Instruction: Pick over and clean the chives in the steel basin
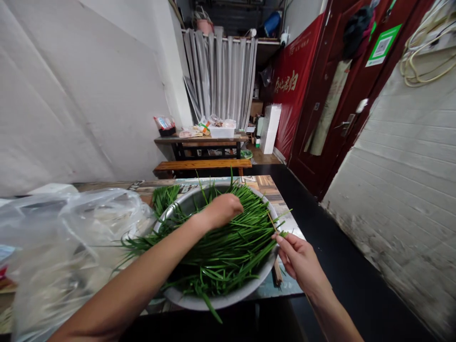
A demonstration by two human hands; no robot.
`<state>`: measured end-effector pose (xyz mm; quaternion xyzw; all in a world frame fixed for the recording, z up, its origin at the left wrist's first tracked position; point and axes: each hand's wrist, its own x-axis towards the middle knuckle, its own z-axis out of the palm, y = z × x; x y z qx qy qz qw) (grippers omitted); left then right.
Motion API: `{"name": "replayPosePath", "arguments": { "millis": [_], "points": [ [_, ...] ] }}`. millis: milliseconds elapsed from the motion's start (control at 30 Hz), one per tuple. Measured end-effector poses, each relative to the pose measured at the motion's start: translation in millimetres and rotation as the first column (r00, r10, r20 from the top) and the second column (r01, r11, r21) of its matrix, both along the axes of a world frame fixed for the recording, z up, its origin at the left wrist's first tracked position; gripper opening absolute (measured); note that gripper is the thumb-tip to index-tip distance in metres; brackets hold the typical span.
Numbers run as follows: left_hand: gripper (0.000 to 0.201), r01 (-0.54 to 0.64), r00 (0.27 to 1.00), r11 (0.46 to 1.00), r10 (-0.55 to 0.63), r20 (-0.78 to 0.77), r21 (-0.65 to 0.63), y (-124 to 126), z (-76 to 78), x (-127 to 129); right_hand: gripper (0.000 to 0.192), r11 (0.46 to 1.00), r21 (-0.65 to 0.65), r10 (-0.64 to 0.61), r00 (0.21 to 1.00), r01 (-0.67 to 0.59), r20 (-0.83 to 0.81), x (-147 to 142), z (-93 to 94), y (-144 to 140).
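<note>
While the left hand [223, 209] rests curled on top of the heap, its fingers bent down into the leaves so that whether they grasp any cannot be told, the right hand [297, 259] pinches a single strand at the near right rim between thumb and fingertips. The garlic chives [228, 247] are long, flat, deep green blades, thin as grass, piled thick in a wide metal basin [221, 299] that stands on the near table [276, 192]. Most blades lie with their long axis running from lower left to upper right, tips fanning toward the far right rim; a few loose ones spill over the left edge toward a crumpled clear plastic bag [71, 237]. One pale stalk juts up just beside the right thumb. On the red banner [294, 85] by the dark red door [342, 104] there are gold Chinese characters, too blurred to read. A green sticker [383, 45] with a QR code sits higher on the door.
</note>
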<state>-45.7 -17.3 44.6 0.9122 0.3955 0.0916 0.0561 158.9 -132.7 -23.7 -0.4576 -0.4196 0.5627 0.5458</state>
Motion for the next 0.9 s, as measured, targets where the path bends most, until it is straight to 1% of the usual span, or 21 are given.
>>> {"name": "replayPosePath", "arguments": {
  "millis": [33, 67, 100, 133, 167, 267, 400, 467, 500, 567, 633, 667, 700, 733, 800, 900],
  "points": [
    [0.018, 0.177, 0.984, 0.983, -0.177, 0.0, -0.046, -2.1, -9.8, 8.4, 0.032, 1.0, -0.001, 0.002, 1.0, -0.002, 0.002, -0.5, 0.1, -0.1],
    [0.018, 0.246, 0.969, 0.968, -0.246, 0.002, -0.041, -3.8, -19.4, 16.1, 0.032, 1.0, -0.003, 0.002, 1.0, -0.002, 0.005, -0.9, 0.2, -0.2],
    [0.016, 0.255, 0.967, 0.967, -0.255, -0.008, -0.02, -4.8, -28.1, 22.5, 0.032, 1.0, -0.007, -0.001, 1.0, 0.001, 0.008, -1.3, 0.3, -0.4],
    [0.015, 0.243, 0.97, 0.97, -0.243, -0.017, 0.002, -5.1, -35.4, 27.0, 0.033, 1.0, -0.01, -0.004, 1.0, 0.005, 0.008, -1.6, 0.4, -0.6],
    [0.014, 0.204, 0.979, 0.979, -0.204, -0.019, 0.027, -4.8, -41.0, 29.5, 0.033, 1.0, -0.011, -0.005, 1.0, 0.005, 0.008, -1.9, 0.5, -0.9],
    [0.012, 0.104, 0.994, 0.994, -0.105, 0.019, 0.034, -1.4, -48.5, 27.9, 0.033, 1.0, -0.013, 0.001, 1.0, -0.001, 0.006, -2.3, 0.7, -1.6],
    [0.01, 0.062, 0.988, 0.996, -0.053, 0.145, -0.056, 0.4, -44.6, 22.1, 0.031, 1.0, -0.024, 0.013, 1.0, -0.013, -0.009, -4.1, 1.3, -2.9],
    [0.011, 0.008, 0.965, 0.991, 0.028, 0.261, -0.136, -2.6, -40.4, 23.9, 0.031, 0.999, -0.03, 0.018, 1.0, -0.019, -0.016, -5.9, 1.8, -3.3],
    [0.012, -0.021, 0.94, 0.98, 0.087, 0.33, -0.199, -4.9, -38.1, 26.0, 0.031, 0.999, -0.033, 0.021, 1.0, -0.022, -0.015, -7.0, 2.2, -3.3],
    [0.015, -0.046, 0.853, 0.928, 0.229, 0.469, -0.369, -10.4, -33.5, 31.7, 0.032, 0.999, -0.032, 0.029, 1.0, -0.029, -0.01, -9.0, 3.0, -2.8],
    [0.02, 0.006, 0.743, 0.843, 0.356, 0.566, -0.537, -16.3, -29.3, 37.2, 0.033, 0.999, -0.026, 0.028, 1.0, -0.028, -0.008, -10.6, 3.8, -1.6],
    [0.023, 0.043, 0.697, 0.801, 0.404, 0.592, -0.597, -19.1, -27.5, 39.4, 0.033, 0.999, -0.025, 0.025, 1.0, -0.026, -0.01, -11.0, 4.1, -0.8],
    [0.026, 0.076, 0.662, 0.768, 0.438, 0.609, -0.636, -21.6, -26.0, 41.1, 0.032, 0.999, -0.024, 0.023, 1.0, -0.023, -0.012, -11.3, 4.2, -0.1],
    [0.028, 0.102, 0.637, 0.746, 0.46, 0.619, -0.659, -23.7, -24.8, 42.2, 0.032, 1.0, -0.023, 0.021, 1.0, -0.022, -0.013, -11.5, 4.1, 0.6],
    [0.029, 0.131, 0.604, 0.719, 0.489, 0.63, -0.683, -26.8, -23.6, 43.2, 0.032, 0.999, -0.021, 0.025, 1.0, -0.026, -0.015, -11.5, 3.3, 1.6],
    [0.029, 0.139, 0.56, 0.688, 0.538, 0.63, -0.712, -29.0, -24.3, 43.6, 0.033, 0.999, -0.021, 0.033, 0.999, -0.033, -0.016, -11.2, 0.5, 2.5]
  ]
}}
